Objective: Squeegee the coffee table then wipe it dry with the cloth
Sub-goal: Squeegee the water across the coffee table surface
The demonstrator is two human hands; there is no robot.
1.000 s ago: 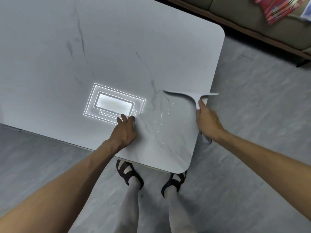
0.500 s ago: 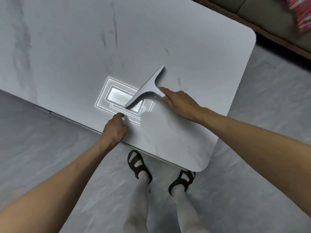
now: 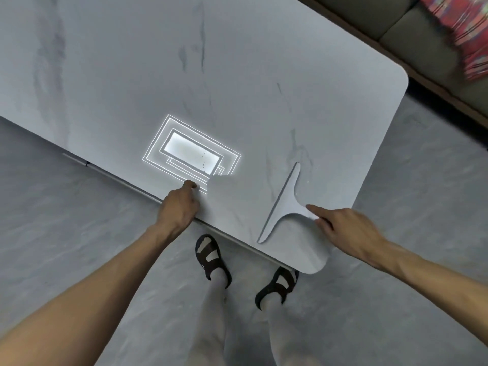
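Note:
A pale grey marble-look coffee table [image 3: 237, 75] fills the upper part of the head view. A grey T-shaped squeegee [image 3: 284, 202] lies blade-down on the table near its front right corner. My right hand [image 3: 348, 231] holds the squeegee's handle, with the index finger stretched along it. My left hand [image 3: 179, 207] rests on the table's front edge with fingers curled and the fingertips pressed on the top. A ceiling lamp's bright rectangular reflection [image 3: 192, 154] shines on the table just beyond my left hand. No cloth is in view.
A brown sofa [image 3: 422, 43] with a red patterned cloth [image 3: 464, 35] on it stands beyond the table's far right corner. My feet in dark sandals [image 3: 211, 257] stand on the grey tiled floor [image 3: 66, 207] right at the table's front edge.
My right hand has drawn the squeegee from the middle of the table, beside the lamp reflection, back to the front right corner. The left hand stayed at the front edge.

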